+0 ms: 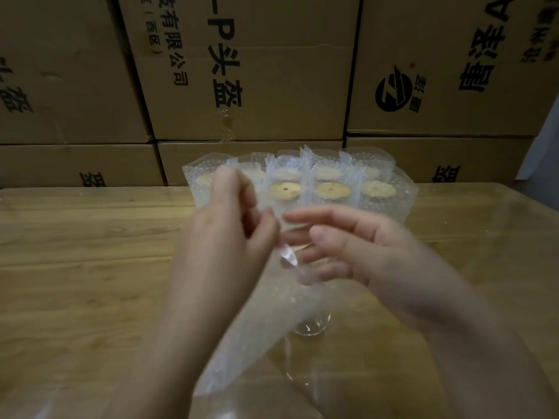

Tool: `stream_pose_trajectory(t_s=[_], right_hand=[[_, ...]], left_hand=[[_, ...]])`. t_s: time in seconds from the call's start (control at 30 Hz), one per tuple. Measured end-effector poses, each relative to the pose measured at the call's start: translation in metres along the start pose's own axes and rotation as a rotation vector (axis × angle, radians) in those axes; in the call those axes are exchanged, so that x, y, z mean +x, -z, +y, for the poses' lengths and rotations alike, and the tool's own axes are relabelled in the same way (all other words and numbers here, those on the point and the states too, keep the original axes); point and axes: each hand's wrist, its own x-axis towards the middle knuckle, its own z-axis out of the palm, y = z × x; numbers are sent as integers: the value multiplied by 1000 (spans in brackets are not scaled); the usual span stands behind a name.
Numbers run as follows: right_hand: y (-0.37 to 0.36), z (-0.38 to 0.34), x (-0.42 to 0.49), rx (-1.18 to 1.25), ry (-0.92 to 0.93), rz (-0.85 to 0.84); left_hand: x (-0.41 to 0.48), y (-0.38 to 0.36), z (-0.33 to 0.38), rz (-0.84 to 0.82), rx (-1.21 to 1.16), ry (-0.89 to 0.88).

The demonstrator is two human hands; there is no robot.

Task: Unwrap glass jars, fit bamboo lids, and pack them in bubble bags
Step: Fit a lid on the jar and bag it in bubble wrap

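Both hands meet at the centre of the frame, blurred. The left hand (225, 237) has its fingers curled and pinches the top edge of a bubble bag (257, 328), which hangs from there down toward the lower left. The right hand (348, 246) is half open, its thumb apart from its gently bent fingers. The fingertips show through the clear film at the bag's mouth, and I cannot tell whether they grip it.

Just below the hands a glass jar (311, 328) stands on the wooden worktop (75, 252). Only its base shows clearly, under the bag's lower edge, and I cannot tell whether it is inside the bag.

In the upper middle, at the back of the worktop, packed jars (329, 207) stand in rows touching one another, with round bamboo lids (285, 191) showing through their bubble bags. Stacked cardboard boxes (257, 71) with black print fill the top of the frame.
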Motion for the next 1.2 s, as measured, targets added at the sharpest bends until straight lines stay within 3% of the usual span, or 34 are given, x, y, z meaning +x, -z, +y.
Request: stream_pose_trajectory(t_s=[0.13,0.23,0.3,0.5,0.77,0.9,1.0,1.1,1.2], right_hand=[[17,7,2,-370,111,351],[28,20,4,-808,-11,189],[30,28,6,-953,-111,57],[21,49,16,-1060,-186,89],[33,43,15,-1172,-116,248],[39,22,7,-898,48,652],[36,7,2,-527,359,911],[35,-4,-3,-113,496,926],[36,-8,-4,182,342,780]], left_hand=[[16,14,-28,-105,90,142],[18,26,-30,-220,59,145],[19,33,-29,-287,61,149],[17,34,-26,-320,110,139],[18,28,-34,-177,22,134],[16,16,-34,-176,-14,123],[15,8,-32,-179,-46,103],[13,0,-28,-198,-121,90],[12,-7,-26,-204,-166,92]])
